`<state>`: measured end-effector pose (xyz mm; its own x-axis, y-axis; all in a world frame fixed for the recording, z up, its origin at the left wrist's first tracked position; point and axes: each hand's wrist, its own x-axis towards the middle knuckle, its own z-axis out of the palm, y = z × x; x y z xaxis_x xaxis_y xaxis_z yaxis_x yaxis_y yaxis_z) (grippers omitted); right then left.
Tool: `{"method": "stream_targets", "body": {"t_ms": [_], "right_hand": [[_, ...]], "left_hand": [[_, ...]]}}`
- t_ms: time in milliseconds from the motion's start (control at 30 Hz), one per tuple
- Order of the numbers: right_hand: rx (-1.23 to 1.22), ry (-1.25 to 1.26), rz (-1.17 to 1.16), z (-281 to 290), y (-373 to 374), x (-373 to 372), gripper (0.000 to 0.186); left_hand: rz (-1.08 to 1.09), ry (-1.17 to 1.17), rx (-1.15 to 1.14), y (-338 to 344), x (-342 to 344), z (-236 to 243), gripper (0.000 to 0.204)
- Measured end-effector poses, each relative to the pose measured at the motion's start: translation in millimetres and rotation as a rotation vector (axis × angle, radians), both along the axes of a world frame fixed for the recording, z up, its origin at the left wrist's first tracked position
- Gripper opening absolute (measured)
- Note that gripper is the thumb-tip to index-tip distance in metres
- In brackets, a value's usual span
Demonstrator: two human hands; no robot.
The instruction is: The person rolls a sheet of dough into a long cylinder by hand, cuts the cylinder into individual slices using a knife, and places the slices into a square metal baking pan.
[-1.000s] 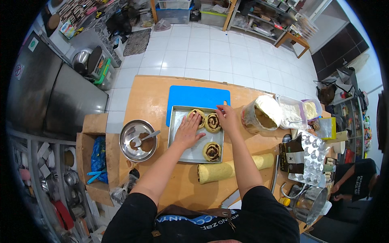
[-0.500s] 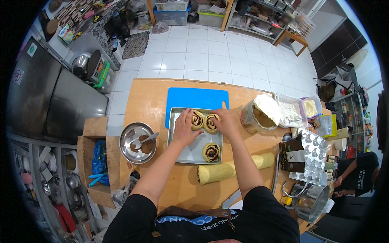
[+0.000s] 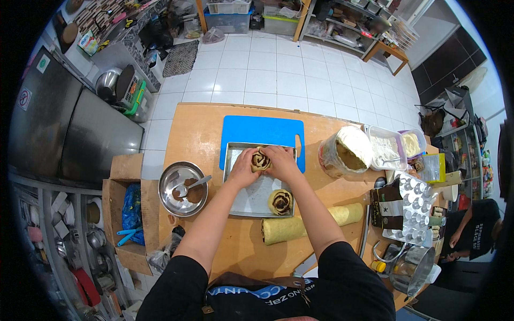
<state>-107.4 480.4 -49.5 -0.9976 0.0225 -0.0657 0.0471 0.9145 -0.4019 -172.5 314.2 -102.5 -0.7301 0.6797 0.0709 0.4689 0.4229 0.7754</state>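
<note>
A swirled dough roll [image 3: 261, 160] with dark filling sits in the far part of a rectangular metal baking pan [image 3: 249, 199]. My left hand [image 3: 244, 168] curves round its left side, and my right hand [image 3: 280, 161] grips its right side. Whatever lies under my right hand is hidden. Another swirled dough roll [image 3: 280, 202] rests alone in the pan's near right corner. Just in front of the pan lies a long uncut dough log [image 3: 313, 222], partly behind my right forearm. A blue cutting board [image 3: 261, 130] extends beyond the pan's far edge.
To the left are a steel bowl [image 3: 183, 189] of brown powder with a spoon and an open cardboard box [image 3: 123, 214]. A tall tub [image 3: 345, 151], a muffin tin [image 3: 415, 206] and a steel mixing bowl [image 3: 411, 269] crowd the right side. Another person [image 3: 471, 230] is at far right.
My right hand has moved left, from the far right roll to the roll beside my left hand. Both hands now close round that one roll. The far right roll is no longer visible.
</note>
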Motion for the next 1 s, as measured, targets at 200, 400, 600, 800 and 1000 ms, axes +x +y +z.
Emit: {"method": "stream_targets", "body": {"t_ms": [200, 400, 600, 800, 1000], "right_hand": [[-0.149, 0.065, 0.022, -11, 8, -2, 0.075], [-0.16, 0.078, 0.099, -3, 19, 1, 0.069], [-0.354, 0.234, -0.258, 3, 54, 15, 0.053], [0.03, 0.021, -0.058, 24, 40, 37, 0.09], [-0.068, 0.016, -0.097, -5, 27, 39, 0.112]], "left_hand": [[0.048, 0.076, 0.035, 2, 2, -2, 0.083], [-0.012, 0.168, -0.03, 3, 7, 11, 0.083], [-0.221, 0.5, -0.253, 13, 11, 9, 0.064], [-0.176, 0.437, -0.387, 12, 19, 14, 0.077], [0.015, 0.281, -0.256, 12, 25, -2, 0.103]]}}
